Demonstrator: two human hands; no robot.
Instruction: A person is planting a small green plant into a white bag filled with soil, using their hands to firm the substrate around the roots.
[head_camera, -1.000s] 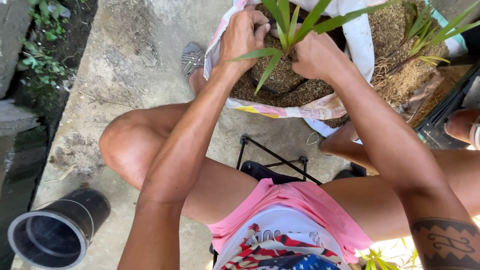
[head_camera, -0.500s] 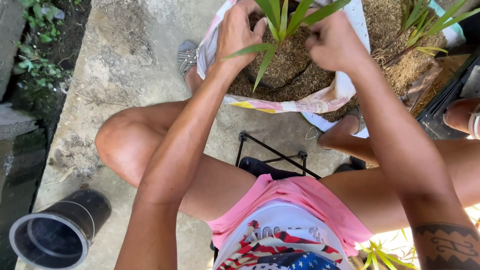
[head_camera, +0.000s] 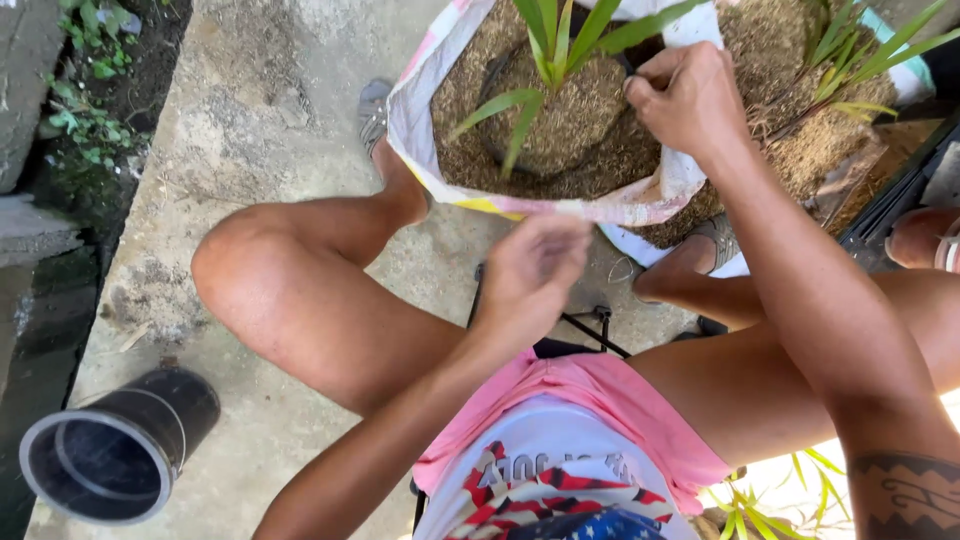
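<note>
Concrete yard: left hand (head_camera: 530, 275) now off sack (head_camera: 420, 130).

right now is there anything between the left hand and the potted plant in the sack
Nothing visible. The left hand hangs blurred in the air above the knees, short of the sack. Only the sack's near rim lies between it and the plant. The right hand is at the pot's edge.

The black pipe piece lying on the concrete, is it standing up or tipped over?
Tipped over. The black pipe piece lies on its side on the concrete, its round open end showing.
</note>
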